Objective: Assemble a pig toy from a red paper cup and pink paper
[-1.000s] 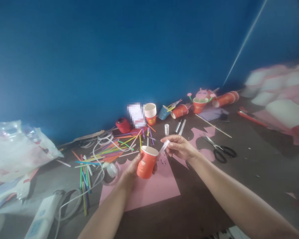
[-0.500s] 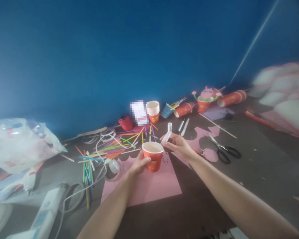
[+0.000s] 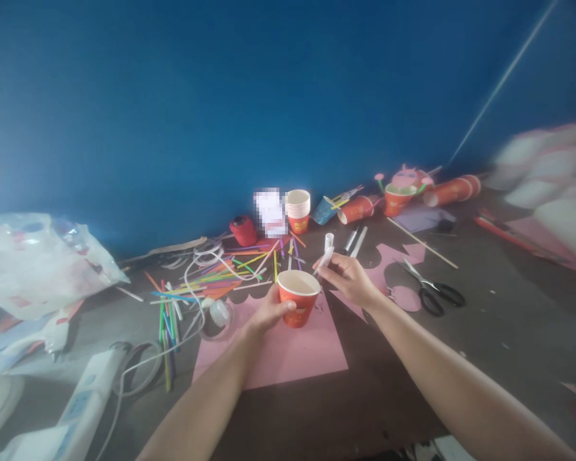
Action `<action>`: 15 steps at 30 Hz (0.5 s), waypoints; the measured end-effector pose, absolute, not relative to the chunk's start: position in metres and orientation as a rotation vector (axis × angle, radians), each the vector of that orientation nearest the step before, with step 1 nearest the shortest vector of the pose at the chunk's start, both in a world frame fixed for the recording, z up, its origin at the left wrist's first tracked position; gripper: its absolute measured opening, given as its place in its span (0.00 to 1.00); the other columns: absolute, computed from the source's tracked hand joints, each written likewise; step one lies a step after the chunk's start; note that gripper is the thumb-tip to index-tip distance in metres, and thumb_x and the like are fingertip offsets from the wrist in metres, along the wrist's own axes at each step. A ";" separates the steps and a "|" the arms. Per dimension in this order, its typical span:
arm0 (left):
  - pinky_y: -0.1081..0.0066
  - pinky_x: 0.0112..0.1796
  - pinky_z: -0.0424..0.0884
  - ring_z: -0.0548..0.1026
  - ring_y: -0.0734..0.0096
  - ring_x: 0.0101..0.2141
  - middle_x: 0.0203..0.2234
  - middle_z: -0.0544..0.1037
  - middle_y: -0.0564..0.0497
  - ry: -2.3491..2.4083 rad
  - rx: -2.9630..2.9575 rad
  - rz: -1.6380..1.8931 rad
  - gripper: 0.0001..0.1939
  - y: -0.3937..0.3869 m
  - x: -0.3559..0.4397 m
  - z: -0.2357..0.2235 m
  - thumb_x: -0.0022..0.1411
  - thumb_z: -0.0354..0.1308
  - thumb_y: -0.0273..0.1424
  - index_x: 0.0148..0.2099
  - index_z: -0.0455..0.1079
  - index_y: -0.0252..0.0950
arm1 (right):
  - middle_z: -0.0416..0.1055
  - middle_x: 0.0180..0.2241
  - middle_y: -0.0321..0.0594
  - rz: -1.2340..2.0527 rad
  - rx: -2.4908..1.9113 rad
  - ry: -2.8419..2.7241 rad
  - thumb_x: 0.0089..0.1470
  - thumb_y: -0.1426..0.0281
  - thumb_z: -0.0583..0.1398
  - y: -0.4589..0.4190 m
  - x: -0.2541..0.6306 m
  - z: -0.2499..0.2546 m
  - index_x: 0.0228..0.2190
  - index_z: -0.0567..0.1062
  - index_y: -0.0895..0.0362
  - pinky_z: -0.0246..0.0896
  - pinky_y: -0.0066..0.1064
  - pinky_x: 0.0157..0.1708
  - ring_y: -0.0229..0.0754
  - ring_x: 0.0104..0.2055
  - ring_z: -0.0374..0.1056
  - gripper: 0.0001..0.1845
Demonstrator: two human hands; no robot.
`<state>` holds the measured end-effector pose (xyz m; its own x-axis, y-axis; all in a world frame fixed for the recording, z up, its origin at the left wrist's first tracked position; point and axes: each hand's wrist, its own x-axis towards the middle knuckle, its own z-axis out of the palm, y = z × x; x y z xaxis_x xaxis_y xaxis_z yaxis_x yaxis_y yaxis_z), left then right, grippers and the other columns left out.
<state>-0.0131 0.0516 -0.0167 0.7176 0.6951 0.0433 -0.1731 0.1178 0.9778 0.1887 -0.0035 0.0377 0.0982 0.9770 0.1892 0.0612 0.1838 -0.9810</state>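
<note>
Red paper cup [image 3: 301, 310], its mouth tilted up, is gripped by the left hand [image 3: 271, 314], with the thumb across its front and the other fingers mostly hidden behind it. It is over the pink sheet [image 3: 292, 362], near the middle of the table [image 3: 365, 397]. The right hand [image 3: 350, 280] pinches a thin whitish piece [image 3: 324, 258] between thumb and fingers, just beside the cup's rim; its exact shape is too blurred to tell. Behind that piece is a small white cylinder [image 3: 329, 241].

Scissors [image 3: 429, 286] with black handles lie to the right, their blades slightly apart, near pink paper scraps [image 3: 406, 298]. On the left are coloured sticks [image 3: 168, 336], a white cable [image 3: 187, 275] and a power strip [image 3: 89, 390]. Farther back, near the blue wall [image 3: 221, 115], stands a stack of cups [image 3: 298, 208], with a red spool [image 3: 242, 230] to its left
</note>
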 end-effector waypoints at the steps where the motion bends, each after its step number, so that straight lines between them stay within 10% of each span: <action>1: 0.63 0.42 0.68 0.72 0.54 0.43 0.43 0.75 0.40 0.495 1.300 0.676 0.35 0.052 -0.013 -0.017 0.45 0.65 0.46 0.52 0.66 0.31 | 0.72 0.28 0.37 0.960 -1.164 -1.272 0.52 0.62 0.59 -0.003 0.190 0.037 0.32 0.74 0.58 0.64 0.31 0.31 0.39 0.29 0.68 0.11; 15: 0.58 0.43 0.69 0.72 0.49 0.46 0.44 0.74 0.39 0.487 1.263 0.723 0.37 0.056 -0.014 -0.023 0.45 0.65 0.47 0.54 0.64 0.33 | 0.71 0.23 0.36 1.074 -1.168 -1.264 0.52 0.62 0.60 -0.003 0.198 0.036 0.34 0.75 0.58 0.65 0.29 0.23 0.37 0.22 0.67 0.13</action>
<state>-0.0144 0.0560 -0.0234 0.6887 0.7229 0.0564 -0.2190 0.1332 0.9666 0.1979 -0.0030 0.0356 0.0358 0.9922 0.1190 0.0425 0.1175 -0.9922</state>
